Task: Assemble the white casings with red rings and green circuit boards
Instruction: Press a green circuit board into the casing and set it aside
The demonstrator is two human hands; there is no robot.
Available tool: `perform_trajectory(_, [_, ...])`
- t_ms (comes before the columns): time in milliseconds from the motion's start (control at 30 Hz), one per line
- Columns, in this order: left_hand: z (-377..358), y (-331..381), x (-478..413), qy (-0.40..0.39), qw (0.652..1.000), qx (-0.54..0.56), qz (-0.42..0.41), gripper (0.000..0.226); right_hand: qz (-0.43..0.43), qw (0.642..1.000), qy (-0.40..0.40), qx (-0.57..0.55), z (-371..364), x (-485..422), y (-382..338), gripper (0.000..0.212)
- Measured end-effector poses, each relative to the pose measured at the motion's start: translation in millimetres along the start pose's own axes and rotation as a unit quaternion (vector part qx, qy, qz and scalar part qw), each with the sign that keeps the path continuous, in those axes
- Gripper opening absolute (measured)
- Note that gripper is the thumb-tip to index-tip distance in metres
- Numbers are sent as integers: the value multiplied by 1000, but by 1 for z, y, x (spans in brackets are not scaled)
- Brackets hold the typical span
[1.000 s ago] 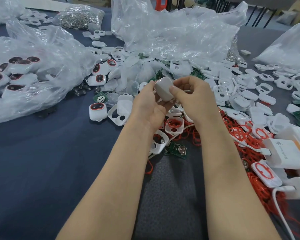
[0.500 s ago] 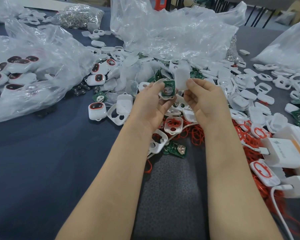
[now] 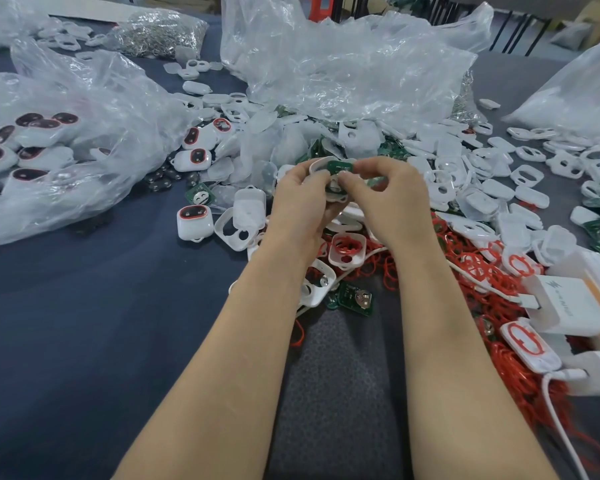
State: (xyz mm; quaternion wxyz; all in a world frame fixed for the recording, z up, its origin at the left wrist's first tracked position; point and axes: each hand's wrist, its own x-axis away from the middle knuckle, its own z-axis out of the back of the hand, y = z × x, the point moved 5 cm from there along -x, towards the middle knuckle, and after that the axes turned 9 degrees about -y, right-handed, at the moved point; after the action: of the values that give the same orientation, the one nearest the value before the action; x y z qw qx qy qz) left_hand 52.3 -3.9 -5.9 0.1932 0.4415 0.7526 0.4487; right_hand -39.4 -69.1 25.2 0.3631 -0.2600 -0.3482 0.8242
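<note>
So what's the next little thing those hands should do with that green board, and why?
Probably press the green circuit board down flat into the white casing. The left hand grips the casing, the right hand pinches the board over its opening, and fingers hide whether it is fully seated.

My worktop (image 3: 66, 323) is dark blue. On it, before me, lie many loose white casings (image 3: 492, 188), a heap of red rings (image 3: 482, 271) and some green circuit boards (image 3: 355, 299). Crumpled clear bags (image 3: 343, 71) rest at the left and the far side, and a white charger (image 3: 568, 306) at my right.
</note>
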Motion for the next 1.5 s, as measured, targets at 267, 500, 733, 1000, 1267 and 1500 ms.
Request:
perform_trajectory(267, [-2, 0, -1, -8, 1000, -2, 11, 22, -32, 951, 41, -305, 14, -2, 11, 11])
perform_trajectory(500, [0, -2, -1, -22, 997, -63, 43, 21, 39, 969, -7, -243, 16, -3, 6, 20])
perform_trajectory(733, [-4, -2, 0, -27, 995, -29, 96, 21, 60, 979, -71, -182, 11, 0, 3, 29])
perform_trajectory(1000, [0, -2, -1, -16, 995, -55, 84, 23, 81, 979, -108, -155, 6, 2, -1, 29])
perform_trajectory(1267, [1, -4, -3, -18, 994, -65, 83, 22, 78, 985, -94, -120, 6, 0, 1, 27])
perform_trajectory(1500, [0, -3, -3, -31, 993, -75, 83, 22, 63, 986, -87, -128, 3, 1, 1, 23])
